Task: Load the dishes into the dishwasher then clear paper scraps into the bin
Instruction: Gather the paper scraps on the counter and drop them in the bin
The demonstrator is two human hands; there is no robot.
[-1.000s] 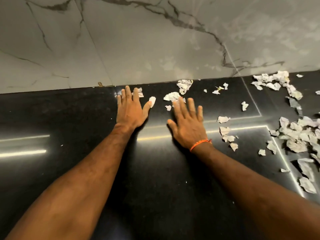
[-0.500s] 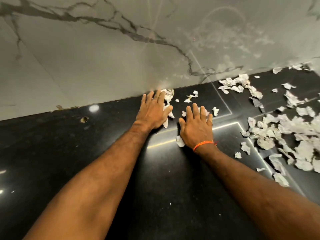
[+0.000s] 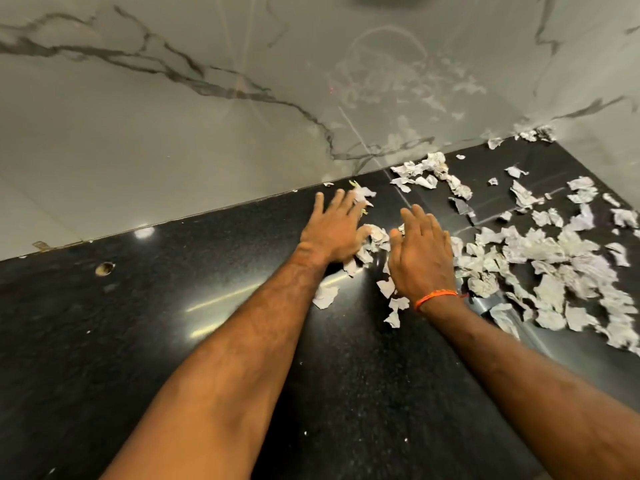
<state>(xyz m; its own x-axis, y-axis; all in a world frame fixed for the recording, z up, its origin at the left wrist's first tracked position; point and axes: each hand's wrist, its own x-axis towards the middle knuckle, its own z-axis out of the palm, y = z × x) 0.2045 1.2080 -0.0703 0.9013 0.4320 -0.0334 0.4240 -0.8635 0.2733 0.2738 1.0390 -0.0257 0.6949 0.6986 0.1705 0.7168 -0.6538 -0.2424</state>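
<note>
Both hands are lying palm-down on the black tabletop (image 3: 173,341) near its back edge, where it is meeting the marble wall (image 3: 173,133). The left hand (image 3: 334,230) is resting with its fingers (image 3: 341,202) straight and spread apart, their tips touching a crumpled scrap. The right hand (image 3: 420,258), wearing an orange wristband (image 3: 434,296), is lying flat with fingers straight and close together. Paper scraps (image 3: 554,265) are sitting between and around the hands and spreading thickly toward the tabletop's right side and back right corner.
</note>
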